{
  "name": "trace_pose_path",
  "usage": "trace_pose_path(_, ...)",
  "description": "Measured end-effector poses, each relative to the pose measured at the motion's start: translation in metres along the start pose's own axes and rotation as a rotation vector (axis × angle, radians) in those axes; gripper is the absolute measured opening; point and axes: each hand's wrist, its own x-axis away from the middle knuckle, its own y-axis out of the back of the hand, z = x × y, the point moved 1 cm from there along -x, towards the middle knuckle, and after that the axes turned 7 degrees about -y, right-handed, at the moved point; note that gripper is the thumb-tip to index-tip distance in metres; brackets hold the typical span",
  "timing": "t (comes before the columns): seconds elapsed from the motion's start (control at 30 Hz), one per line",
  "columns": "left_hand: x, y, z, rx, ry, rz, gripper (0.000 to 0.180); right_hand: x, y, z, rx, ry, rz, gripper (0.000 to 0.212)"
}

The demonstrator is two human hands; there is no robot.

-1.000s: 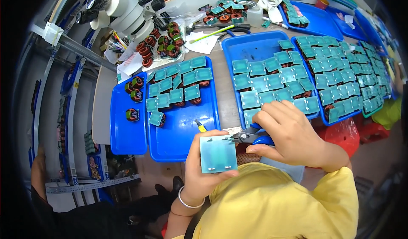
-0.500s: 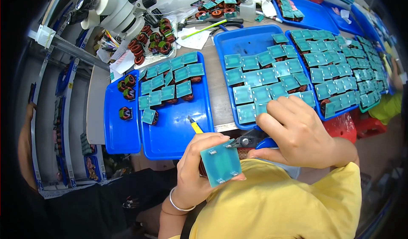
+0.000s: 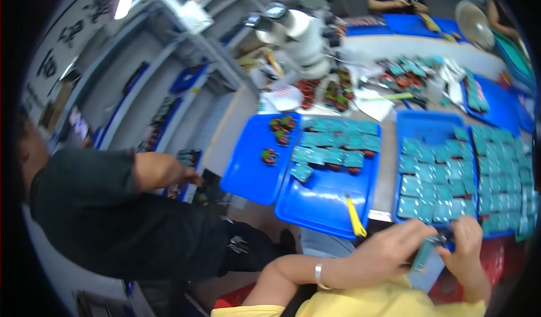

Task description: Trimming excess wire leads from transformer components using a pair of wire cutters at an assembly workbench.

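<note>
My left hand [image 3: 389,246], with a white bangle on its wrist, is closed around a square green circuit board [image 3: 421,255], seen nearly edge-on and blurred. My right hand [image 3: 466,246] grips a pair of cutters [image 3: 443,238], their dark head close to the board; whether the jaws touch it I cannot tell. Just left of my hands, a yellow knife [image 3: 355,215] lies across the front right of a blue tray [image 3: 315,207], which holds rows of green boards on copper coils [image 3: 336,141]. Behind my hands, another blue tray [image 3: 414,120] is packed with similar boards.
A smaller blue tray [image 3: 248,173] with a few coils adjoins on the left. At the back stands a white microscope [image 3: 298,41]. A person in dark clothing [image 3: 107,215] is close on my left, beside grey shelving [image 3: 152,69]. More filled trays line the right.
My view has swung left and up, so the bench and my hands appear farther right. The person on the left now shows more fully. The board has turned from face-on to nearly edge-on.
</note>
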Motion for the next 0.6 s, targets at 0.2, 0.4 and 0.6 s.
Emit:
trace_pose_path(0.2, -0.016, -0.050, -0.001, 0.020, -0.072, 0.228, 0.058, 0.105, -0.017, -0.032, -0.186, -0.490, -0.032, 0.067)
trace_pose_path(0.4, -0.015, -0.074, 0.014, 0.008, -0.125, 0.372, 0.062, 0.128, -0.010, -0.001, -0.128, -0.663, 0.034, 0.021)
trace_pose_path(0.6, -0.011, -0.079, 0.012, 0.068, -0.129, 0.371, 0.053, 0.138, -0.019, 0.010, -0.186, -0.759, -0.062, 0.020)
